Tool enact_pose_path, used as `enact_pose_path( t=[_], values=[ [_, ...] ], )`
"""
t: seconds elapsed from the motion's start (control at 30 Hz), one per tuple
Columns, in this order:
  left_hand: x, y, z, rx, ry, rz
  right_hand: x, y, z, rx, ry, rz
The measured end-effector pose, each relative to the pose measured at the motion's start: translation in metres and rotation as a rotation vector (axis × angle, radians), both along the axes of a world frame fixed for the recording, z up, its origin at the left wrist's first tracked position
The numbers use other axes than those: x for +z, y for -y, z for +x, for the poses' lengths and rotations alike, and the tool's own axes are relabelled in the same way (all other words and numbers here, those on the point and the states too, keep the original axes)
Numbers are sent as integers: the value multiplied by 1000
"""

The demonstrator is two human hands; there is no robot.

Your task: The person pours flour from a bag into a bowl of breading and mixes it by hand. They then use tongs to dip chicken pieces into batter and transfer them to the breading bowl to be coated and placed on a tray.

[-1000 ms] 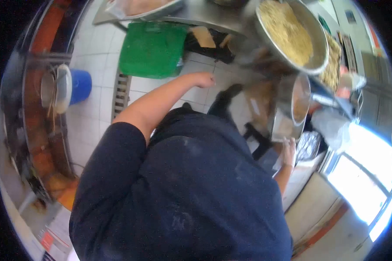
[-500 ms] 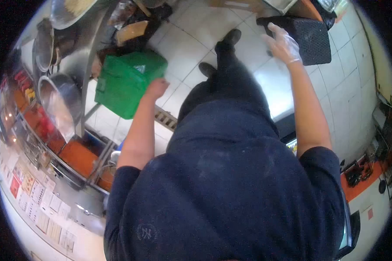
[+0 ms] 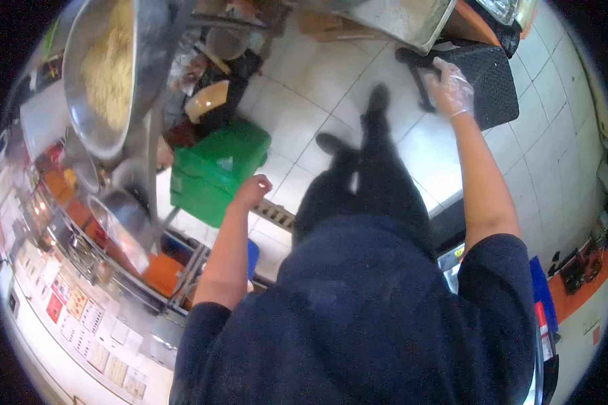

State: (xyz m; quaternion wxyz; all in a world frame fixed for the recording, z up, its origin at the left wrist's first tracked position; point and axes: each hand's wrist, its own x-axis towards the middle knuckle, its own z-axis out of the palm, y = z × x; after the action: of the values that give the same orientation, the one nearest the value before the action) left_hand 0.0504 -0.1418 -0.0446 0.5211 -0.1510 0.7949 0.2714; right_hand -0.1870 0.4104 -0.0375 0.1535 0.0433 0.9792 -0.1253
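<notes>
My left hand [image 3: 253, 190] is bare, its fingers curled in loosely, with nothing visible in them. In this view it lies at the near right side of a green bin [image 3: 216, 172] on the floor. My right hand [image 3: 450, 93] wears a clear plastic glove and hangs with its fingers apart, holding nothing. Behind the right hand is a black crate-like block with a textured top [image 3: 488, 84], which the glove overlaps in view.
A metal bowl of yellowish crumbs [image 3: 108, 84] is at the upper left. A metal tray [image 3: 405, 20] juts in at the top. Tiled floor [image 3: 294, 111] surrounds my feet. A steel counter with orange boards [image 3: 162, 271] runs along the left; a floor drain [image 3: 275, 214] lies beneath my left hand.
The view has moved forward: the crumb bowl and the tray show more fully. The green bin sits lower in view. My left hand has shifted down and right in view; the right hand stays open.
</notes>
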Motion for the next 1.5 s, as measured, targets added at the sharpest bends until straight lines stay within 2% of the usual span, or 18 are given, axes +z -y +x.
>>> enact_pose_path(
  t=[0.07, 0.13, 0.23, 0.33, 0.47, 0.6, 0.67, 0.73, 0.77, 0.8, 0.87, 0.97, 1.07, 1.17, 1.27, 1.37, 1.47, 1.5],
  values=[
    [-10, -27, -47, -138, -64, -67, 4, -11, -21, -48, -78, 49],
    [-20, -59, -102, -79, -66, -38, -24, -33, -41, -69, -248, 30],
    [-32, -126, -181, -103, -23, -128, -39, -50, -73, -102, -305, 23],
    [-42, -184, -231, 34, -174, 81, -44, -57, -96, -104, -356, -62],
    [-31, -263, -293, -85, -302, 279, -78, -79, -110, -106, -419, -144],
    [-33, -308, -319, -265, -279, 287, -99, -94, -122, -308, -402, -199],
    [-36, -317, -316, -321, -203, 215, -111, -103, -119, -300, -452, -192],
    [-41, -316, -304, -467, -121, 134, -115, -111, -112, -162, -359, -142],
    [-45, -314, -296, -446, -108, 109, -123, -115, -109, -96, -350, -45],
    [-49, -310, -284, -467, -122, 114, -96, -110, -119, -48, -50, -27],
    [-60, -298, -259, -485, -98, 104, -129, -113, -103, 47, -308, -44],
    [-69, -284, -224, -505, -25, 91, -143, -107, -98, 62, -365, 11],
    [-82, -277, -198, -440, -91, 212, -136, -105, -99, 47, -295, -4],
    [-94, -256, -166, -325, -77, 212, -155, -112, -91, 191, -300, 139],
    [-87, -226, -161, -152, -54, 88, -146, -102, -85, 194, -225, 180],
    [-107, -171, -128, 10, -122, 55, -145, -92, -69, 216, -286, 161],
    [-126, -121, -81, 76, -166, -43, -150, -75, -36, 235, -309, 174],
    [-136, -105, -60, -26, -182, -75, -145, -67, -24, 262, -313, 193]
  ],
)
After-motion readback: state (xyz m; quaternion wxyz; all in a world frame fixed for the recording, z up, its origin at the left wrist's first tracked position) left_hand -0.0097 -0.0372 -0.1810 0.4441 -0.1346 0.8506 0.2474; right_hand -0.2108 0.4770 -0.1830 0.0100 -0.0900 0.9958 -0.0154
